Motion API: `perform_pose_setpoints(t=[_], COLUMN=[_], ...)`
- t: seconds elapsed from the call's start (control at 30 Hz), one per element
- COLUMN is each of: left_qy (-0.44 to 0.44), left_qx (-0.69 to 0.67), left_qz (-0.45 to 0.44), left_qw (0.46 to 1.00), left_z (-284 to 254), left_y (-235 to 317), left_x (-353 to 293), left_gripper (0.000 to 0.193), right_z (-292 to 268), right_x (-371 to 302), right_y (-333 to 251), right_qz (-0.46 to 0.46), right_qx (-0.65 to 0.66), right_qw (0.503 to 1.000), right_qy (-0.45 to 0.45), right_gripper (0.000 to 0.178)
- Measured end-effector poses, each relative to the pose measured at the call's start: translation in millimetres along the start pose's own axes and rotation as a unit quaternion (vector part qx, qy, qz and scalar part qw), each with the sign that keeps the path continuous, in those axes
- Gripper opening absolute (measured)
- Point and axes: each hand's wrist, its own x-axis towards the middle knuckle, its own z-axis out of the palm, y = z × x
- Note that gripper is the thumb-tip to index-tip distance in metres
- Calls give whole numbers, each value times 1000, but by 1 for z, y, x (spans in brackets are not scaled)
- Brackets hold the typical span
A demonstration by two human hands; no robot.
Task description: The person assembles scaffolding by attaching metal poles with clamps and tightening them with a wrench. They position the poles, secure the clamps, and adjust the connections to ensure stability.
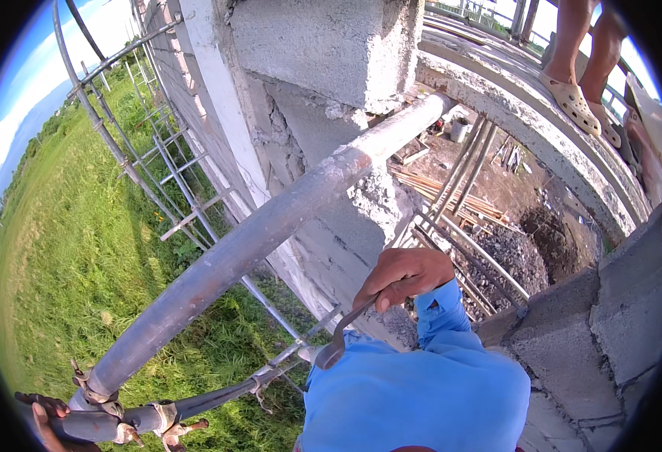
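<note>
The view drops from high on a scaffold beside an unfinished building. To the left the ground falls away to a wide stretch of grass (pixel 67 248) far below, with nothing between the pipes and the drop. A thick grey pipe (pixel 270 226) runs slantwise from the lower left up to the concrete wall (pixel 323 45), where its far end rests under a rough block. At its lower end it crosses a second pipe (pixel 195 403), and the two are bound together with wire ties (pixel 93 392). Thinner scaffold poles (pixel 157 166) stand along the brick wall further left, closing off that side.

To the right, a gap opens down into the building's inside, where slim rods (pixel 463 169) lean and dark rubble (pixel 508 256) lies on the floor below. A curved concrete ledge (pixel 542 128) rings this gap, and another person's feet in sandals (pixel 572 98) stand on it. Grey blocks (pixel 617 324) form the wall edge at the lower right, close to the person's body.

The right hand (pixel 406 275), coming out of a blue sleeve (pixel 436 369), is closed in a fist around the handle of a curved metal tool (pixel 342 335), whose rounded end hangs just beside the lower pipe. The left hand (pixel 44 418) sits at the lower left corner, its fingers curled over the end of the second pipe near the wire ties; only part of it shows at the frame's rim.
</note>
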Motion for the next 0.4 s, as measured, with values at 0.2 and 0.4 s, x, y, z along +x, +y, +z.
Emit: perform_pose_setpoints(t=[0.2,0.4], left_qy=[-18,-55], left_qx=[-38,-10], left_qz=[-45,-18], left_qw=[998,998], left_z=[-8,-28], left_y=[-12,-16], left_x=[13,28], left_gripper=[26,24], right_z=[23,94], right_x=[-44,-96], right_y=[-12,109], right_qz=[-48,391], right_qx=[165,127], right_qw=[975,899], right_qy=[141,153], right_gripper=[33,30])
